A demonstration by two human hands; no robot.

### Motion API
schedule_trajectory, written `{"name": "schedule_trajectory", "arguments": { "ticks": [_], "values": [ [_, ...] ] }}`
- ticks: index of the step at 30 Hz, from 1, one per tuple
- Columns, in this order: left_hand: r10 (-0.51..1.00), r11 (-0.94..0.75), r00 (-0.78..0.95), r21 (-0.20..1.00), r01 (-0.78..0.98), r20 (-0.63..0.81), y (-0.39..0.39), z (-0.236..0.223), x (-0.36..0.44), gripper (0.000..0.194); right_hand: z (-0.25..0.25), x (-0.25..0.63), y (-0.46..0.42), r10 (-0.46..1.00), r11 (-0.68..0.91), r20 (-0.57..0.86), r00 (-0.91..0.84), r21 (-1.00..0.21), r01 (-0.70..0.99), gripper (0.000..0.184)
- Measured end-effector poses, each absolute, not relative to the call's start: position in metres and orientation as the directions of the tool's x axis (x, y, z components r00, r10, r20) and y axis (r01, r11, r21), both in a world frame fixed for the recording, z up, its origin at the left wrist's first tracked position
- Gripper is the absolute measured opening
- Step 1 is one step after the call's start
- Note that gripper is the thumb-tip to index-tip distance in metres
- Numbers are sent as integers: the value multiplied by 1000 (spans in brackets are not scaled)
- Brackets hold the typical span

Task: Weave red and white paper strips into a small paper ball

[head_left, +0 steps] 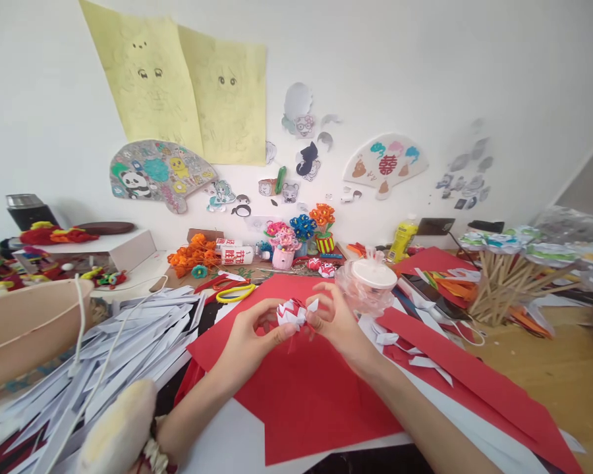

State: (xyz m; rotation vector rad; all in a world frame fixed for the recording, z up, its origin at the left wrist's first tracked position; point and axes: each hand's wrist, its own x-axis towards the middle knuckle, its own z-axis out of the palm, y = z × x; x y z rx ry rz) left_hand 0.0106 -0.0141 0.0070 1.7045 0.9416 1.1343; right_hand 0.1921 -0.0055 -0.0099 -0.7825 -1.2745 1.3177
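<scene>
Red paper (326,401) lies in broad flat sheets across the middle of the bench (538,382), and I use it as my landmark. Above the red paper, I see the person's two hands meeting at a small red-and-white folded paper ball (290,316). The left hand (254,329) is mostly closed, gripping the ball between thumb and curled fingers. The right hand (337,326) pinches a pointed white paper piece (313,307) at the ball's right side, its other fingers loosely bent; I cannot tell whether that piece is joined to the ball.

Left of the red paper I see a heap of long white paper strips (133,342), with a beige bin (34,319) farther left. Yellow-handled scissors (244,290) lie near its far left edge. Beyond it stand pink flowers (281,236), blue flowers (303,227) and orange flowers (323,217). A white-lidded container (373,274) sits at its far right side.
</scene>
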Motion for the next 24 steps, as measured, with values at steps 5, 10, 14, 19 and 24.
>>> {"name": "schedule_trajectory", "arguments": {
  "ticks": [5, 10, 14, 19, 24],
  "values": [
    [885, -322, 373, 945, 57, 279, -15, 12, 9, 30, -8, 191, -9, 897, 47, 178, -404, -948, -314, 64],
    [843, -301, 481, 952, 49, 242, -17, 14, 6, 28, -5, 197, -10, 846, 53, 208, -491, -949, -310, 54],
    [894, -358, 339, 923, 142, 294, -18, 16, 6, 29, -5, 194, -11, 864, 7, 205, -461, -918, -395, 57],
    [955, -249, 191, 962, 111, 225, -17, 15, 9, 36, -8, 195, -8, 887, 452, 460, -31, -881, -139, 37],
    [929, -260, 313, 950, 171, 198, -12, 6, 7, 34, -6, 196, -14, 725, 669, 664, -184, -615, 418, 18]
  ]
}}
